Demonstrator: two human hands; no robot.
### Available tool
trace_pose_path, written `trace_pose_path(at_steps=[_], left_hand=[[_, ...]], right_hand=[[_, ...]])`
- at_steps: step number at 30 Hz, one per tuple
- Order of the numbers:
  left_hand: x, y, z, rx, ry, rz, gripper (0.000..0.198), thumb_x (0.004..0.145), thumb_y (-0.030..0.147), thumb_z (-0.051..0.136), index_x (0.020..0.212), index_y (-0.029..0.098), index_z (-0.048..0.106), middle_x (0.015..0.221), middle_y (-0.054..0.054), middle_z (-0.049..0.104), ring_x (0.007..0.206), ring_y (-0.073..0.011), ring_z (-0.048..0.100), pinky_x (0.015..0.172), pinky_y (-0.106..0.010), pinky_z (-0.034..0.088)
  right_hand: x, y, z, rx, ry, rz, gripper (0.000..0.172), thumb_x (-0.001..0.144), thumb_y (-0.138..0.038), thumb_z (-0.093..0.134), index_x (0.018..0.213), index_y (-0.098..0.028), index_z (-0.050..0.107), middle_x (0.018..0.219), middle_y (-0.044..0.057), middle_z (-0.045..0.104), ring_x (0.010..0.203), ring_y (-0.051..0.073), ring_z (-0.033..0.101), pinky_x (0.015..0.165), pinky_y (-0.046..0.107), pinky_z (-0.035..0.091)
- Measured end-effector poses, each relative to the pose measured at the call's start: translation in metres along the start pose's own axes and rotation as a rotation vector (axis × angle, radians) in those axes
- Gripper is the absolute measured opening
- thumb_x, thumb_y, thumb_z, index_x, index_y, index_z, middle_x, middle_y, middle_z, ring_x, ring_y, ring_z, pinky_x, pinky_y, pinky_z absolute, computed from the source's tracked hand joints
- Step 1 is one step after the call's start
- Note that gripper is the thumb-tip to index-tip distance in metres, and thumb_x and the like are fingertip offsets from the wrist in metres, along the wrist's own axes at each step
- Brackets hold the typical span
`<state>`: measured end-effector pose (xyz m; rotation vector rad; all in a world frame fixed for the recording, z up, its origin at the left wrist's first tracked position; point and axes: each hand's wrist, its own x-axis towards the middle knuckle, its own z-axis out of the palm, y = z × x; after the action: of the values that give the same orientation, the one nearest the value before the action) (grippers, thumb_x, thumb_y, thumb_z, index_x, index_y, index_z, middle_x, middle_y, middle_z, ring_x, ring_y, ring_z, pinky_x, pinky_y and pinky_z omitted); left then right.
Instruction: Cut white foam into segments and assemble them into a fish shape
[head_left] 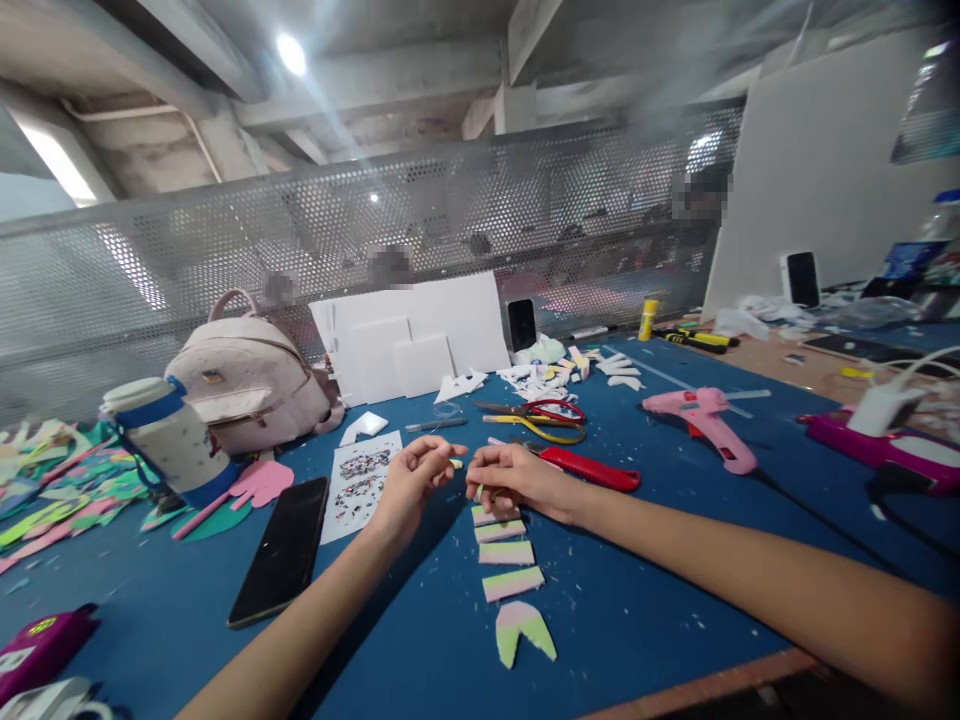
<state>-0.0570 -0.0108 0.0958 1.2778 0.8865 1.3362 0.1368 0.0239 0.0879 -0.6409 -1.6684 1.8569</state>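
Note:
My left hand (414,480) is closed in a pinch above the blue table, with a small yellow-green piece (456,463) at its fingertips. Close beside it, my right hand (521,482) has its fingers drawn together around a small pale green piece (480,492), partly hidden by the fingers. Below the right hand, several pink-and-green strips (506,553) lie in a column, the farthest one partly covered by the hand. Nearest me is a notched, tail-shaped pink-and-green piece (523,630). A sheet of small coloured bits (360,485) lies left of my left hand.
A red utility knife (592,470) and scissors (544,415) lie beyond my right hand. Farther right rests a pink glue gun (705,415) with its cord. On the left are a black phone (281,555), a tumbler (169,440) and a backpack (247,375). White scraps (540,380) lie behind.

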Motion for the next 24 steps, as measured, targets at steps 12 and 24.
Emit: trace_pose_path(at_steps=[12,24], left_hand=[[0.002,-0.001,-0.002,-0.183,-0.015,0.042,0.014,0.095,0.027,0.063,0.096,0.013,0.061,0.082,0.001,0.060,0.066,-0.0098,0.058,0.059,-0.023,0.052],[0.002,-0.001,-0.002,-0.157,-0.022,0.030,0.015,0.095,0.028,0.063,0.096,0.013,0.061,0.081,0.001,0.060,0.066,-0.0102,0.059,0.061,-0.024,0.053]], right_hand=[[0.011,0.010,-0.016,-0.159,0.176,-0.106,0.022,0.099,-0.030,0.061,0.111,-0.012,0.062,0.100,0.005,0.064,0.081,0.015,0.065,0.070,0.030,0.057],[0.008,0.002,-0.011,-0.198,0.227,-0.181,0.022,0.099,-0.030,0.061,0.113,-0.012,0.061,0.098,0.004,0.065,0.077,0.014,0.065,0.066,0.027,0.057]])
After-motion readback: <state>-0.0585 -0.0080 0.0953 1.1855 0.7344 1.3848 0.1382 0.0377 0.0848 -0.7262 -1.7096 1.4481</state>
